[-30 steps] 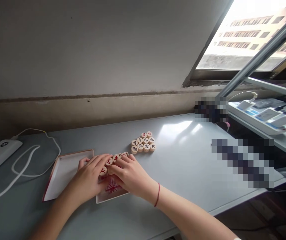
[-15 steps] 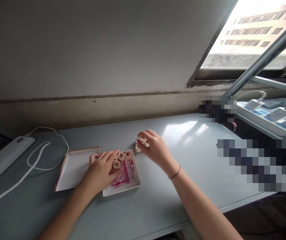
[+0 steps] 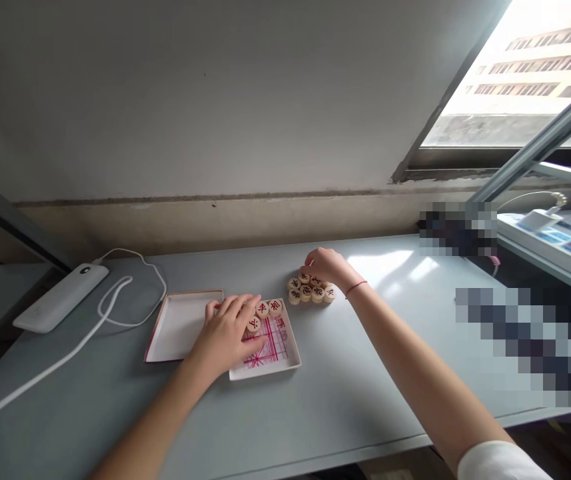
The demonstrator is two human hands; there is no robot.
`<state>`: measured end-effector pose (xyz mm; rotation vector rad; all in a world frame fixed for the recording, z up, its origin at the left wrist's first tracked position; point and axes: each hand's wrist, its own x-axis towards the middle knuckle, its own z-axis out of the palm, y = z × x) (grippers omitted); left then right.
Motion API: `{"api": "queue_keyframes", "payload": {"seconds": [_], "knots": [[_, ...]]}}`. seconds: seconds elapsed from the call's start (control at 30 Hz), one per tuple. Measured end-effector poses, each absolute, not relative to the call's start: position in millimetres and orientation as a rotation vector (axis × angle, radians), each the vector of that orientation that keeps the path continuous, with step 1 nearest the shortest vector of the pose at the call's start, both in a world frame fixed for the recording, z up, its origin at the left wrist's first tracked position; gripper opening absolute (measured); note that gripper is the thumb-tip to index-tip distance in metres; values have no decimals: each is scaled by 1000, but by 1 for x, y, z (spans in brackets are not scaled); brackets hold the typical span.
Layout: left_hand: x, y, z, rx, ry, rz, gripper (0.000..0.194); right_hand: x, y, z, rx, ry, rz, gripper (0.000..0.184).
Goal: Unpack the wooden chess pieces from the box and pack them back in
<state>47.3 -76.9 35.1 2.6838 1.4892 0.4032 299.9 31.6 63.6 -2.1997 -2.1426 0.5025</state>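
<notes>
My left hand (image 3: 230,330) rests over the shallow white box (image 3: 292,347), fingers stretched and thumb apart. Beside its fingers, round wooden Chinese chess pieces (image 3: 262,309) with red characters lie in the box. A folded sheet with magenta lines (image 3: 268,347) covers part of the box floor. Farther right, my right hand (image 3: 329,267) bends down at the back of a stacked group of Chinese chess pieces (image 3: 306,293) on the table. Its fingers are curled at the pieces there; the fingertips are partly hidden. Dark characters show on these pieces.
An open white lid (image 3: 180,327) lies left of the box. A white power bank or similar device (image 3: 62,297) with a white cable (image 3: 85,340) sits at the left. Blurred-out items are at the right of the grey table (image 3: 345,380). A metal frame post (image 3: 520,157) rises there.
My right hand has moved from over the front of the stacked pieces to their back right, uncovering more of them. My left hand stays at the box. The view has shifted left.
</notes>
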Motion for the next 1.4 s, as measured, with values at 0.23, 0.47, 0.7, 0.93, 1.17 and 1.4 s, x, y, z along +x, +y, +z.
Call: {"api": "queue_keyframes", "payload": {"seconds": [0.23,0.47,0.7,0.93,1.17,1.4], "knots": [[46,-76,35,2673,1480,385,53,302,34,68,-2208,-2158,590,23],[47,-76,35,2680,1496,397,50,302,40,69,-2215,-2212,572,31],[46,-75,32,2703,1529,402,50,300,46,67,-2172,-2284,458,40],[46,-75,30,2715,1509,434,49,299,48,67,-2089,-2274,447,44],[48,-74,42,2715,1418,704,40,289,6,87,-1523,-1831,922,40],[78,-71,64,2447,1174,951,30,261,-53,75,-1063,-1483,1469,38]]}}
